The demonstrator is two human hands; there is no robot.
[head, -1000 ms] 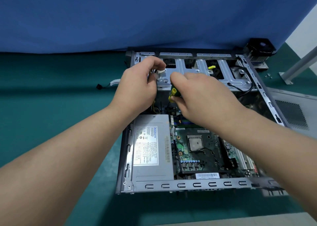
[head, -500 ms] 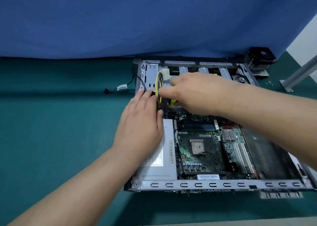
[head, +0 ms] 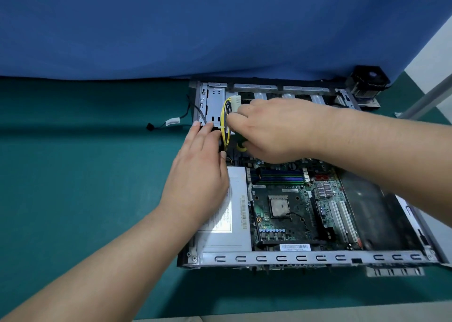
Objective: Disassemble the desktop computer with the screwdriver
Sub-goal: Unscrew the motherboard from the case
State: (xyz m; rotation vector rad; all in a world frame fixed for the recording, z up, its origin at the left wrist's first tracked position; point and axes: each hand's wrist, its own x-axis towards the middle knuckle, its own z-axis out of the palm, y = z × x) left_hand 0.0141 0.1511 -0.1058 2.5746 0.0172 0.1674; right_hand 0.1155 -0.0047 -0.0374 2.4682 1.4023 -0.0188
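The open grey metal desktop computer case [head: 318, 258] lies flat on the teal-green surface [head: 85, 199], its lid off and its green motherboard [head: 288, 211] exposed beside the silver box-shaped power supply [head: 234, 223].

The step in hand looks like freeing the power cabling at the far-left corner, not unscrewing. The left hand [head: 200, 174] lies flat, fingers [head: 203, 130] straight and together, pressing on the power supply's far end and the case edge; it holds nothing. The right hand [head: 269, 130] reaches across, its fingers curled, its thumb and forefinger at the yellow-and-black wire bundle [head: 224, 126] just below its white plastic connector [head: 236, 104]. A yellow-and-green bit under the palm [head: 241, 146] is probably the screwdriver handle tucked in that hand, though most of it is hidden.

Next, I judge, the bundle must be drawn clear of the drive cage while the left hand steadies the case, then the screwdriver brought to the power supply screws.

Counted: one case, one motherboard, one power supply, one white connector, two hands, one loose black cable with a white tag [head: 172, 121] on the surface, one black fan cooler [head: 367, 80] at the far right.
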